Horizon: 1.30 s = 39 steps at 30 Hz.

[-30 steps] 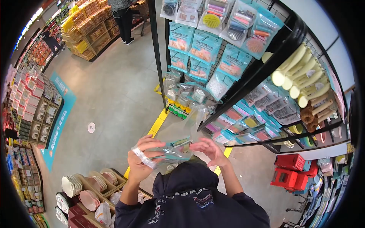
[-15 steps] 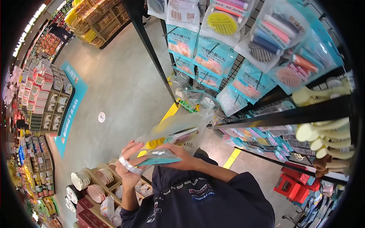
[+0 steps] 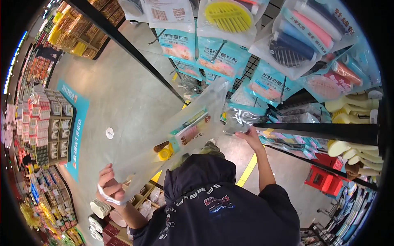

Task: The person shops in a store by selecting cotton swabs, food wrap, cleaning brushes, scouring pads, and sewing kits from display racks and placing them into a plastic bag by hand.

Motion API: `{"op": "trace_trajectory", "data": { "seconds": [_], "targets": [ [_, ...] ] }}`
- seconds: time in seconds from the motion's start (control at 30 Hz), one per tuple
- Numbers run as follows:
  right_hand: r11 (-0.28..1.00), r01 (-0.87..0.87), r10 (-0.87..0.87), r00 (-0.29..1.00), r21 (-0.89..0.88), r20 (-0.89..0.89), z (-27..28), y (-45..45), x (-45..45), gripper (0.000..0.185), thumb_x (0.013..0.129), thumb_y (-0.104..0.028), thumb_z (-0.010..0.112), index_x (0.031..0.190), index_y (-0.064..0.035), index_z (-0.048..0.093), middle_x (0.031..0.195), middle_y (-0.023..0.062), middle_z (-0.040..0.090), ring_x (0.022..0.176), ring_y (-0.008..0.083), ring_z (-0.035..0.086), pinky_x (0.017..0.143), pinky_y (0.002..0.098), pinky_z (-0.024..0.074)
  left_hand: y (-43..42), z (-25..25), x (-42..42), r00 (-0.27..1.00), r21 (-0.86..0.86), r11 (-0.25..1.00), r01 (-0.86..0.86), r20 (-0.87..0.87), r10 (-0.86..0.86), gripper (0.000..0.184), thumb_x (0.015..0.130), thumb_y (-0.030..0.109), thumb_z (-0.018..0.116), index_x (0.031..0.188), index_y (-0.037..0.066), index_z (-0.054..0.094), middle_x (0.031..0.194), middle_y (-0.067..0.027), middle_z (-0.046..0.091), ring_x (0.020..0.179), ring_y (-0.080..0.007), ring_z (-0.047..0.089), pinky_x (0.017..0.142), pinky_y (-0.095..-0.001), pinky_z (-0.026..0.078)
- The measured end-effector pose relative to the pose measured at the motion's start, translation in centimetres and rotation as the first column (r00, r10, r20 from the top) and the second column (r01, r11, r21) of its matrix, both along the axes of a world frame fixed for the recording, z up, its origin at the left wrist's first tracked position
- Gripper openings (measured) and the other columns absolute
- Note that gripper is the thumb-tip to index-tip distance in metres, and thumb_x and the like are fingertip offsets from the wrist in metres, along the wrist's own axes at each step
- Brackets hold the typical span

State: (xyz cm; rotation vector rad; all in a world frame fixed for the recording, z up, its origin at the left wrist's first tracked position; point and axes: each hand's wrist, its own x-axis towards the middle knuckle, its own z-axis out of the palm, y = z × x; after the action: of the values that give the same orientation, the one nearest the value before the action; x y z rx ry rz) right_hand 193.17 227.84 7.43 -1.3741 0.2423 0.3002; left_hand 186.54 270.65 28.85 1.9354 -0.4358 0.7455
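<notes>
The left hand (image 3: 110, 186), fingers half curled and a white band (image 3: 111, 198) around it, is at the near end of a see-through bag (image 3: 207, 98); whether its fingers grip the film, I cannot tell. The bag slants up to the right, away from that hand, above the dark hood (image 3: 201, 176). Through its film show a yellow item (image 3: 166, 152) and, just right of it, a pink packet (image 3: 190, 134). Right of the bag, a clear packet (image 3: 240, 119) with a blue-green top sits just below the hanging blue-green packets (image 3: 269, 84). The right hand (image 3: 249, 134) pinches its lower edge. Farther right come pale yellow handles (image 3: 340, 148) and red boxes (image 3: 325, 179) lower down.
</notes>
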Motion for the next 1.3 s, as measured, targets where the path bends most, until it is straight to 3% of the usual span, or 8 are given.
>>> {"op": "trace_trajectory", "data": {
  "seconds": [0.07,0.13,0.27,0.4,0.5,1.1,1.23,1.3],
  "targets": [
    [0.993,-0.044,0.049,0.998,-0.106,0.044,-2.1,0.7,0.1,0.056,0.07,-0.016,0.074,0.116,0.0006,0.046,0.099,0.0045,0.058,0.087,0.0121,0.056,0.076,0.0258,0.0463,1.5,0.0,0.6,0.995,-0.111,0.992,0.059,0.092,-0.049,0.032,0.076,0.036,0.067,0.068,0.006,0.058,0.105,-0.0108,0.059,0.099,-0.0314,0.052,0.085,-0.0494,0.042],
    [0.943,-0.101,0.064,0.99,-0.317,-0.127,-4.8,2.1,-0.4,0.056,0.072,-0.023,0.073,0.115,0.0016,0.047,0.096,0.0048,0.058,0.086,0.0118,0.055,0.074,0.0251,0.0457,2.4,0.3,1.0,0.995,-0.1,0.992,0.075,0.077,-0.068,0.029,0.079,0.033,0.064,0.068,0.007,0.056,0.108,-0.01,0.058,0.1,-0.0306,0.05,0.084,-0.0495,0.041],
    [0.983,-0.024,0.0,0.992,-0.183,-0.129,-8.2,5.6,0.0,0.055,0.074,-0.029,0.07,0.114,0.0023,0.047,0.096,0.0056,0.058,0.086,0.0115,0.054,0.076,0.0249,0.0436,4.4,0.6,1.4,0.996,-0.075,0.994,0.076,0.056,-0.072,0.028,0.079,0.031,0.063,0.068,0.007,0.056,0.107,-0.0103,0.058,0.1,-0.0316,0.05,0.086,-0.0497,0.04],
    [0.958,0.0,-0.044,0.988,-0.288,-0.147,-11.3,7.1,1.5,0.058,0.074,-0.037,0.069,0.113,0.0008,0.049,0.098,0.0063,0.058,0.087,0.0142,0.054,0.076,0.0272,0.0423,6.6,0.3,0.8,0.999,-0.049,0.998,0.035,0.037,-0.033,0.027,0.08,0.031,0.063,0.069,0.007,0.056,0.108,-0.0105,0.058,0.102,-0.0322,0.05,0.087,-0.0501,0.04],
    [0.966,0.022,-0.067,0.984,-0.258,-0.166,-9.9,8.3,1.7,0.059,0.073,-0.039,0.069,0.113,0.0004,0.05,0.098,0.0062,0.058,0.088,0.0138,0.053,0.078,0.0275,0.0413,7.7,0.3,0.6,0.999,-0.016,0.999,0.03,0.041,-0.029,0.026,0.08,0.03,0.062,0.07,0.007,0.057,0.108,-0.0106,0.057,0.103,-0.0323,0.05,0.088,-0.0499,0.04],
    [0.965,0.258,-0.26,0.948,-0.033,-0.183,-10.8,10.8,0.3,0.045,0.078,-0.031,0.067,0.109,-0.0025,0.052,0.099,0.0027,0.058,0.089,0.0115,0.053,0.08,0.0252,0.0405,9.1,-0.3,-0.6,0.999,-0.034,0.998,-0.048,0.01,0.048,0.022,0.08,0.029,0.063,0.076,0.007,0.061,0.106,-0.0104,0.058,0.1,-0.0335,0.051,0.088,-0.0477,0.04],
    [0.969,0.247,-0.246,0.955,-0.017,-0.166,-9.9,11.0,0.2,0.045,0.077,-0.031,0.068,0.108,-0.0019,0.053,0.098,0.0031,0.059,0.088,0.0118,0.053,0.079,0.0254,0.0413,8.8,-0.3,-0.5,0.999,-0.063,0.998,-0.027,0.033,0.029,0.022,0.08,0.028,0.063,0.074,0.007,0.06,0.105,-0.0105,0.059,0.1,-0.0332,0.051,0.088,-0.0479,0.04],
    [0.987,0.1,-0.119,0.98,-0.123,-0.158,-8.3,11.2,0.4,0.045,0.076,-0.031,0.068,0.107,-0.0015,0.053,0.098,0.0043,0.059,0.087,0.0118,0.054,0.078,0.0256,0.0422,8.8,-0.4,-0.6,1.0,-0.043,0.999,-0.016,0.026,0.017,0.03,0.082,0.033,0.059,0.073,0.006,0.055,0.107,-0.0133,0.057,0.102,-0.0344,0.051,0.089,-0.0509,0.038]
  ]
}}
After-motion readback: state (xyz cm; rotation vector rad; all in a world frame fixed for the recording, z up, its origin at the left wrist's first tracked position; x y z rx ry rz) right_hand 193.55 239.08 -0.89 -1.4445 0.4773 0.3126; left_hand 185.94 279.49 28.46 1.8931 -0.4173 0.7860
